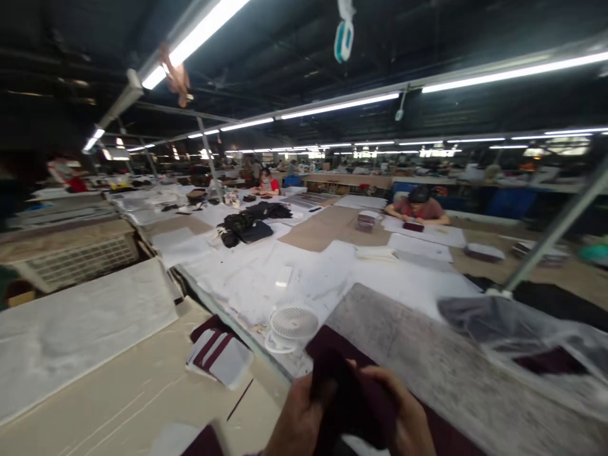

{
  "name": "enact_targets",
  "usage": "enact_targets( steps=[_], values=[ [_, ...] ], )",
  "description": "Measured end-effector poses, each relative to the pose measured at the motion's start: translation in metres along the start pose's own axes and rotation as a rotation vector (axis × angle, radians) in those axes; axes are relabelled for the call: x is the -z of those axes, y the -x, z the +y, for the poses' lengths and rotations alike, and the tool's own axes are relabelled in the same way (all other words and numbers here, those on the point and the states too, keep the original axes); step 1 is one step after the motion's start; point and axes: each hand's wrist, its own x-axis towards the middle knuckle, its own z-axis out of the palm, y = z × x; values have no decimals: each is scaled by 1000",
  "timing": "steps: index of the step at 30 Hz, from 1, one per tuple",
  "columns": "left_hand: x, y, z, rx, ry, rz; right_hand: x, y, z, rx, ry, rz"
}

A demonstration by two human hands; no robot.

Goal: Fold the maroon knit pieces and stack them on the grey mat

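Observation:
Near the bottom of the head view, a dark maroon piece of fabric (351, 402) is held up and bent between both hands. My left hand (295, 418) grips its left side, fingers closed. On the opposite side, my right hand (403, 408) has its fingers wrapped around the fabric's edge. Some of the fingers are hidden behind the cloth, and the area is slightly blurred. Beneath and behind the hands, more maroon fabric (327, 340) lies along a grey mottled sheet (394, 332). To the left sits a stack of white and maroon pieces (223, 354).
A small white fan (292, 320) stands just beyond my hands. A clear plastic bag (513, 339) lies at right by a slanted metal pole (555, 231). Dark clothing (251, 221) is heaped farther back. A co-worker (418, 206) leans over the table across from me.

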Motion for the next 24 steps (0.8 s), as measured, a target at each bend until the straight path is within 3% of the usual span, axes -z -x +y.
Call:
enact_targets(
  steps=[2, 3, 4, 7, 9, 12, 14, 15, 20, 24],
  values=[
    [-10, 0, 2, -156, -169, -7, 5, -2, -12, -140, -151, -1],
    [-15, -1, 3, -178, -203, -5, 8, -2, -17, -124, -178, 22],
    [-19, -2, 4, -131, -172, -1, 11, -2, -21, -62, -164, 48],
    [-30, -6, 7, 183, 80, 30, 23, -1, -32, 130, -13, 121],
    [-34, -9, 8, 244, 82, 30, 30, -1, -35, 59, -45, 113],
    [-36, -11, 6, -23, -250, 16, 35, -4, -35, -153, -265, 82],
    [-37, -11, 3, -179, -388, 2, 36, -4, -34, -171, -341, 93],
    [-37, -10, 1, -188, -381, 14, 36, -4, -33, -163, -343, 103],
    [-36, -9, 1, 245, 161, 79, 35, -5, -38, -154, -313, 108],
    [-39, -9, 9, 329, 382, 17, 29, -8, -39, -150, -271, 136]
  ],
)
